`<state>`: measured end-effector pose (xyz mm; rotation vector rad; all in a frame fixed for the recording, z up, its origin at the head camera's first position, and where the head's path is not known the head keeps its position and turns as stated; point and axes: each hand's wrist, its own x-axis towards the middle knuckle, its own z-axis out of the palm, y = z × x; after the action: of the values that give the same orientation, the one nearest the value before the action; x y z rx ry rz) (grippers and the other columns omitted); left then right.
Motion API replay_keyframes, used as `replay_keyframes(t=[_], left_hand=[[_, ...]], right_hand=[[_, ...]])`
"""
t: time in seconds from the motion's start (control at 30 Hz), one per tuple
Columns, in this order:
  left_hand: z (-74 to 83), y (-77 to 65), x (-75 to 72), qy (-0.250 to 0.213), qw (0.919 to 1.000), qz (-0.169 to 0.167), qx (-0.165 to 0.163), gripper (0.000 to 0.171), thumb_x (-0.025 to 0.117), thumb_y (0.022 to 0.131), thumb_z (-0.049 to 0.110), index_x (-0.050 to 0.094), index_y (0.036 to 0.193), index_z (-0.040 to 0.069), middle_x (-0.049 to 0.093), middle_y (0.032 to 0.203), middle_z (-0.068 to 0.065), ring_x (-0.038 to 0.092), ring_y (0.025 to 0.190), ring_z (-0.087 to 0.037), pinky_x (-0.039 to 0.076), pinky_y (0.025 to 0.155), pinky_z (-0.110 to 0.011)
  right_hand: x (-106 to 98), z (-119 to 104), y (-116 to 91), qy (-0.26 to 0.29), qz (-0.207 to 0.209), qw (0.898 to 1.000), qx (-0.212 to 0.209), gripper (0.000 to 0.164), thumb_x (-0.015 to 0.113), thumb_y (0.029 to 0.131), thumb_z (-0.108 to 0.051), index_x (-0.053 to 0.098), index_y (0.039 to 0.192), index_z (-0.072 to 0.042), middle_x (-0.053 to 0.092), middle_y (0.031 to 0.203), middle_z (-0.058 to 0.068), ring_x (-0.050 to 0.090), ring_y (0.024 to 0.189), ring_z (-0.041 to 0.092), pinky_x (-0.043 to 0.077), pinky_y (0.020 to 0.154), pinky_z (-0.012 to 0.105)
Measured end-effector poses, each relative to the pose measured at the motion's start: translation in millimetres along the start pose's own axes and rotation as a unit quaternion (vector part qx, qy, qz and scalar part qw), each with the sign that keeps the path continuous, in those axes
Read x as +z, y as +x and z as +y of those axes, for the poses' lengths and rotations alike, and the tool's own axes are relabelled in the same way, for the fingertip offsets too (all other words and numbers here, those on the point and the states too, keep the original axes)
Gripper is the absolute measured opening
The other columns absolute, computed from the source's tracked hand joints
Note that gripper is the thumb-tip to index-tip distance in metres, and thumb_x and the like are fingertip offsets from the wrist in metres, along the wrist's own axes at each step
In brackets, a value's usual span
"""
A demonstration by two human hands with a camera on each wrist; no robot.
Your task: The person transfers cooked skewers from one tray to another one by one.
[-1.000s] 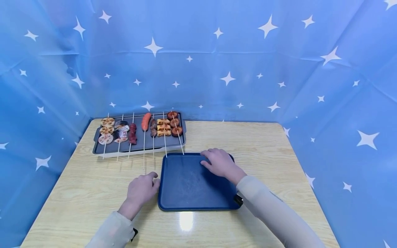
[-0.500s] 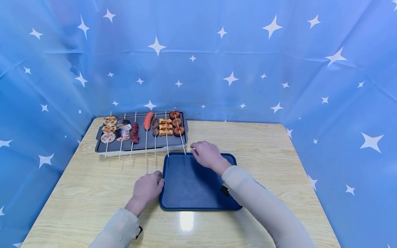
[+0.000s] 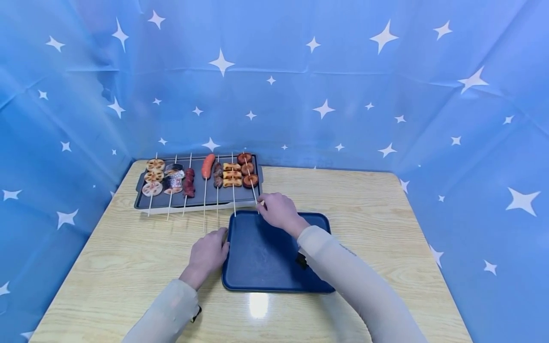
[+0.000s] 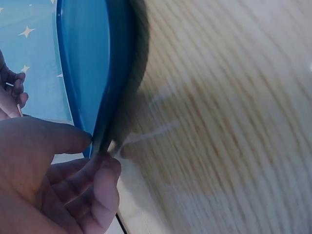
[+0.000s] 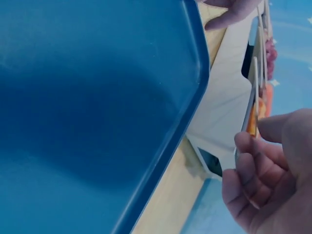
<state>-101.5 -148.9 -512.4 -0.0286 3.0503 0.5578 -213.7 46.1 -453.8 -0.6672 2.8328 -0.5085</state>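
My left hand (image 3: 208, 252) grips the left rim of a dark blue tray (image 3: 261, 269). In the left wrist view its thumb lies over the tray's edge (image 4: 101, 114) and the curled fingers are on the outer side. Beyond the tray's far edge, my right hand (image 3: 279, 210) pinches the lower stick of the rightmost skewer, whose brown round pieces (image 3: 247, 169) still lie on the grill plate. The right fingertips (image 5: 245, 141) partly cover that stick. Beside it is a skewer with yellow grill-marked pieces (image 3: 232, 175).
The dark grill plate (image 3: 199, 194) on a white base stands at the back left. It also bears lotus-root slices (image 3: 154, 176), fish-like pieces (image 3: 173, 178), dark red meat (image 3: 188, 182), a sausage (image 3: 208, 166) and brown meat (image 3: 218, 175) on sticks. A blue starred curtain (image 3: 274, 95) surrounds the table.
My right hand has moved left from over the tray's far right part to the rightmost skewer's stick and taken hold of it. My left hand has come up against the tray's left rim.
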Motion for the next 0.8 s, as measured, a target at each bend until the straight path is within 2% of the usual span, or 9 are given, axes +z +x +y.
replay_keyframes(t=[0.13,0.23,0.47,0.8], left_hand=[[2.7,2.3,0.9,0.006,0.9998,0.012,0.018,0.041,0.066,0.089,0.020,0.061,0.128,0.008,0.069,0.111,-0.014,0.069,0.093,-0.034,0.056,0.072,-0.049],[3.8,3.9,2.8,0.035,0.9982,0.028,0.040,0.042,0.067,0.087,0.019,0.062,0.128,0.007,0.069,0.110,-0.013,0.067,0.096,-0.033,0.056,0.076,-0.048],[4.1,5.3,9.3,0.126,0.9845,0.078,0.093,0.044,0.069,0.084,0.022,0.064,0.125,0.007,0.070,0.107,-0.010,0.060,0.103,-0.031,0.047,0.088,-0.051],[2.6,3.8,17.8,0.147,0.9776,0.102,0.111,0.041,0.066,0.085,0.019,0.064,0.123,0.004,0.069,0.103,-0.012,0.063,0.094,-0.030,0.051,0.077,-0.045]], right_hand=[[-1,-1,2,0.019,-0.005,1.000,0.000,0.029,0.055,0.099,-0.031,0.067,0.119,-0.015,0.068,0.083,-0.003,0.058,0.065,0.011,0.046,0.056,0.025],[-1,-2,3,0.046,-0.010,0.999,0.003,0.028,0.055,0.099,-0.029,0.068,0.118,-0.013,0.069,0.086,-0.001,0.059,0.067,0.012,0.047,0.058,0.026],[-2,-1,5,0.115,-0.023,0.993,0.032,0.026,0.057,0.098,-0.021,0.068,0.117,-0.009,0.071,0.095,0.005,0.061,0.073,0.015,0.049,0.062,0.026],[-2,1,5,0.165,-0.043,0.984,0.059,0.022,0.057,0.097,-0.018,0.069,0.111,-0.007,0.071,0.090,0.003,0.059,0.073,0.016,0.046,0.065,0.026]])
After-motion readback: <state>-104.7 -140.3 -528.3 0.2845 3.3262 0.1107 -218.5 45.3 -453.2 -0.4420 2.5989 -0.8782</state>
